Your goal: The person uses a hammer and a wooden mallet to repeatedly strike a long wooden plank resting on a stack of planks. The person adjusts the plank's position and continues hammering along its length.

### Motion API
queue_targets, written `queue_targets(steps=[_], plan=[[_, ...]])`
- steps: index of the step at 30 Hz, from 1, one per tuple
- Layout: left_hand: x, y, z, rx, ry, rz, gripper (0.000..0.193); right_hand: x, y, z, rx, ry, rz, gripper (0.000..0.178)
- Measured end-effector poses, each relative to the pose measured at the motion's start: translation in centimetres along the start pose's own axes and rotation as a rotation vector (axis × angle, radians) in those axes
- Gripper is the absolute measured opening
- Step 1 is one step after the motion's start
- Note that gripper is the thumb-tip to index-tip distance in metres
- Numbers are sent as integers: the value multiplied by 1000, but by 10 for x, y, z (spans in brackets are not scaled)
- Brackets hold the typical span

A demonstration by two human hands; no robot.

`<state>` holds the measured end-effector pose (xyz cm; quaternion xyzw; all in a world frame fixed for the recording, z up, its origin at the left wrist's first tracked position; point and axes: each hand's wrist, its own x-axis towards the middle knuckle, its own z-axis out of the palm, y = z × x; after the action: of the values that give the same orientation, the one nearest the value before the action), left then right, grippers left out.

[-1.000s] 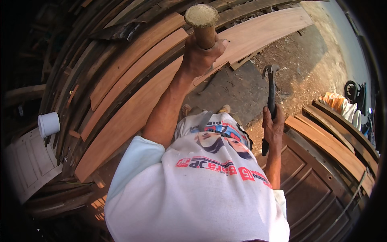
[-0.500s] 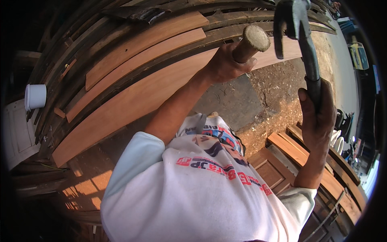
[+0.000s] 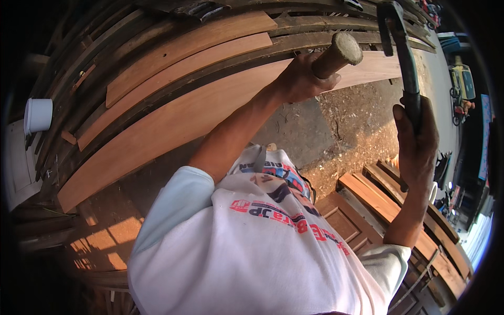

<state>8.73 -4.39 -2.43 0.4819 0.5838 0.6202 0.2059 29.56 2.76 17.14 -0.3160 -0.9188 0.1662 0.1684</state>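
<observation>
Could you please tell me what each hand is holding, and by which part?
The left hand grips a wooden cylinder with a flared end, around its shaft just below that end. The right hand holds a claw hammer by its handle.

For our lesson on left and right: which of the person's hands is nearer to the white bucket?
Left. The left hand, gripping a wooden handle, is right of the white bucket, across the planks; the right hand, holding the hammer, is farther right.
</observation>
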Motion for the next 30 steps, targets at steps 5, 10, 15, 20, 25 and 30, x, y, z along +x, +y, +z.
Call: queue_targets(steps=[5, 10, 15, 20, 25, 30], plan=[[10, 6, 5, -21, -92, -5, 37, 12, 73, -104, 840, 275, -74, 23], [8, -5, -1, 61, -69, -16, 38, -10, 7, 24, -187, -262, 79, 20], [-1, 5, 4, -45, -106, -36, 45, -26, 8, 29, 10, -126, 152, 22], [5, 3, 1, -17, -86, -1, 48, -54, 21, 45, 65, -104, 439, 32], [8, 9, 4, -2, -175, -54, 38, -111, 76, 81, 157, 0, 410, 32], [13, 4, 37, 7, -219, -30, 31, -127, 89, 100, 327, -4, 591, 31]])
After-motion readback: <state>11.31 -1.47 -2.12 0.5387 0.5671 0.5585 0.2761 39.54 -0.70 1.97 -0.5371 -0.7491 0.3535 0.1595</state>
